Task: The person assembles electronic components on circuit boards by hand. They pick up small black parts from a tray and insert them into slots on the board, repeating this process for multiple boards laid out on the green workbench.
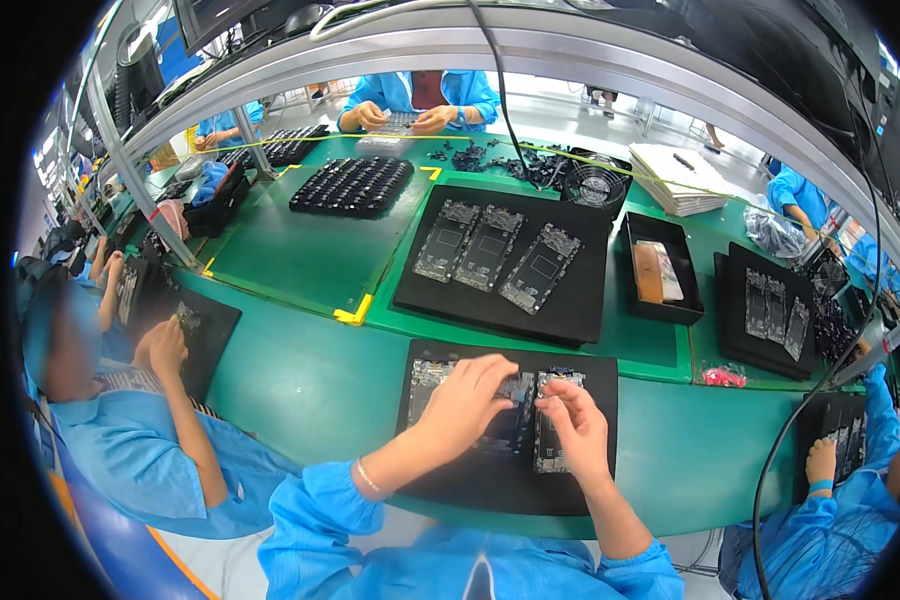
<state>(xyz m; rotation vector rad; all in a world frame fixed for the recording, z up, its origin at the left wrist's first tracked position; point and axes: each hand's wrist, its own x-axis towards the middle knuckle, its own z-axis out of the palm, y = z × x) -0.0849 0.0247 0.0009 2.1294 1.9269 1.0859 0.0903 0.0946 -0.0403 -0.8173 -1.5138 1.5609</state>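
My left hand (462, 402) is closed on the upper edge of a dark circuit board (506, 432), which looks blurred and partly hidden under the fingers. Close by on the right, my right hand (580, 430) has thumb and forefinger pinched together; whatever is between them is too small to make out. Beneath that hand lies a second circuit board (553, 450), long and narrow. A third board (428, 378) shows at the left, partly covered by my left hand. All are over a black mat (460, 485) at the near edge of the green table.
Beyond the mat, three circuit boards (490, 246) lie on a black foam pad (580, 300). Right of it stand an open black box (690, 310) and a fan (596, 182). A black tray of parts (352, 187) sits far left. Co-workers (160, 430) sit on both sides and opposite.
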